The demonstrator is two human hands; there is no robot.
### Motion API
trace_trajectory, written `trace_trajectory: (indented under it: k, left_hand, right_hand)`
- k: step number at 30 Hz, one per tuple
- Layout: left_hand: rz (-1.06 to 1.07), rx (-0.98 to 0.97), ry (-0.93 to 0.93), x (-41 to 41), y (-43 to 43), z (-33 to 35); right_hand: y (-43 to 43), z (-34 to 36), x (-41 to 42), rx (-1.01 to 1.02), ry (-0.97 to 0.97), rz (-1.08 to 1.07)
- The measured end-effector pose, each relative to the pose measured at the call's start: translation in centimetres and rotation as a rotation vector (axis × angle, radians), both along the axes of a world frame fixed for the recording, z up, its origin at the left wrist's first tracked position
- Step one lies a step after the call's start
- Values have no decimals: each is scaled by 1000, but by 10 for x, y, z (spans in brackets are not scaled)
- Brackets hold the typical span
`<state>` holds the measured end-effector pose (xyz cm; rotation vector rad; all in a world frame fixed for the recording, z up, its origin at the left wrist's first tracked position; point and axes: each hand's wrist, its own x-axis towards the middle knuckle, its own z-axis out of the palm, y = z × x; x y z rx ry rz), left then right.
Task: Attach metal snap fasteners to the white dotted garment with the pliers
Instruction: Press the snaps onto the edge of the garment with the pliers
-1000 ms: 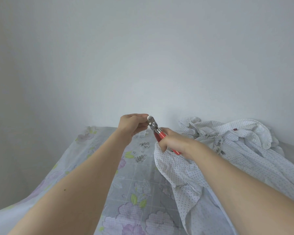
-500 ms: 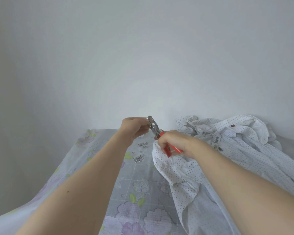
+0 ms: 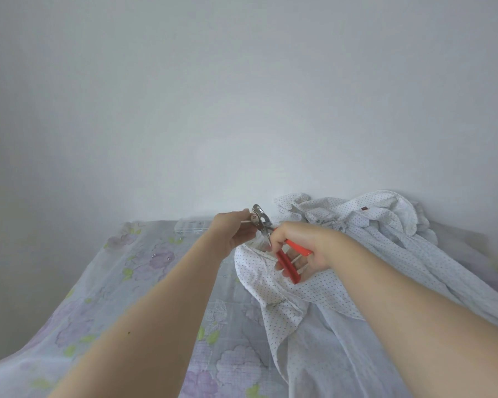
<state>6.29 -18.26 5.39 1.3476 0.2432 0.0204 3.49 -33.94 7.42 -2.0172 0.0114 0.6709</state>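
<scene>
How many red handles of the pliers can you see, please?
2: upper handle runs under the right hand's palm; lower handle sits across its fingers, above the dotted garment.

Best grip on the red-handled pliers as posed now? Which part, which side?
Grip the pliers by the two red handles, as the right hand does, coming from the near right. The handles splay toward the person; the metal head points up and away, where the left hand works at the jaws, so leave that end alone.

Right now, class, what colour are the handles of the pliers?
Red-orange, on the pliers gripped in the right hand; the head view shows it.
</scene>
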Motion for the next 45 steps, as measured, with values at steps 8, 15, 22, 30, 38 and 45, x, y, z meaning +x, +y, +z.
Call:
trace_trajectory:
  k: [8, 15, 22, 30, 38, 45]
  left_hand:
    - [-22, 439, -1, -3, -16, -12]
    - [-351, 1075, -210, -21, -60, -22]
    - [-733, 1551, -332, -30, -98, -37]
    - [-468, 1745, -676, -33, -93, -38]
    - [-271, 1252, -166, -20, -68, -30]
    - [-344, 694, 88, -29, -66, -32]
  right_hand:
    - [-38, 1, -5, -86, -23, -93]
    - [-79, -1, -7, -111, -62, -241]
    - [-99, -1, -14, -123, -52, -281]
    - [-103, -4, -13, -121, -46, -274]
    - [-103, -8, -11, -95, -33, -281]
    - [-97, -8, -15, -106, -24, -259]
